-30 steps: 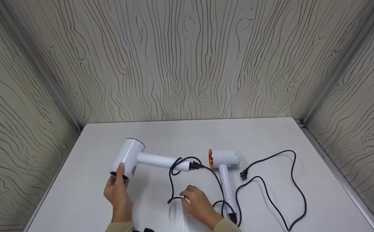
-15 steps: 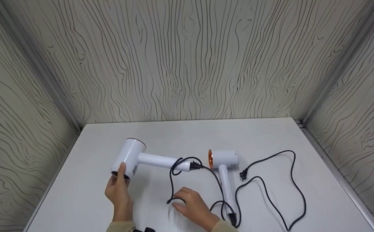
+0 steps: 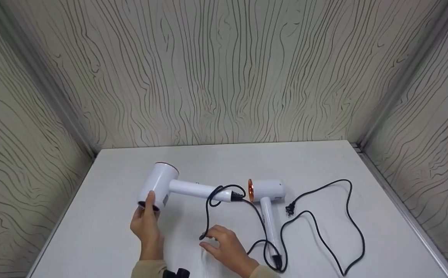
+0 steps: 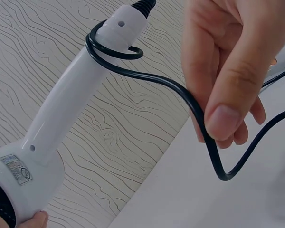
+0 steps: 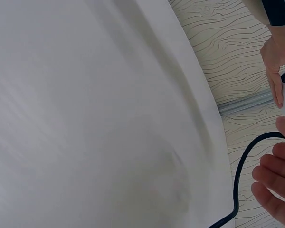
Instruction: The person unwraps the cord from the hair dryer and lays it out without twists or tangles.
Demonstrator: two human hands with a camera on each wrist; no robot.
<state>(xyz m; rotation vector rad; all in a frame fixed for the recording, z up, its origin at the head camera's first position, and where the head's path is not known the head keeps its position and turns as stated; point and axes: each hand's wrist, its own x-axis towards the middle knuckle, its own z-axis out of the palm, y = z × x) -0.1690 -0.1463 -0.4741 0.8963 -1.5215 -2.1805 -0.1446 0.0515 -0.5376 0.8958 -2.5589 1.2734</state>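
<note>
A white hair dryer (image 3: 161, 175) is held slanted over the table, its handle pointing right. My left hand (image 3: 145, 226) grips the lower end of its barrel, thumb along the outside. The dryer's black cord (image 3: 207, 216) loops round the end of the handle (image 4: 61, 104). From there the cord runs down to my right hand (image 3: 227, 247), where the thumb and curled fingers hold it loosely near a bend. In the left wrist view, the right thumb (image 4: 228, 109) lies against the cord. At the right wrist view's edge, the cord comes out between thumb and fingers.
A second white hair dryer (image 3: 268, 189) with a copper-coloured end lies right of centre on the white table (image 3: 131, 158). Its handle overlaps black cord at the front. A two-pin plug (image 3: 290, 209) and a long cord loop spread to the right. Wood-patterned walls (image 3: 224, 73) surround the table.
My right hand has shifted left, drawing the cord's bend along with it. My left hand has moved the held hair dryer slightly up and right. The second hair dryer stays put.
</note>
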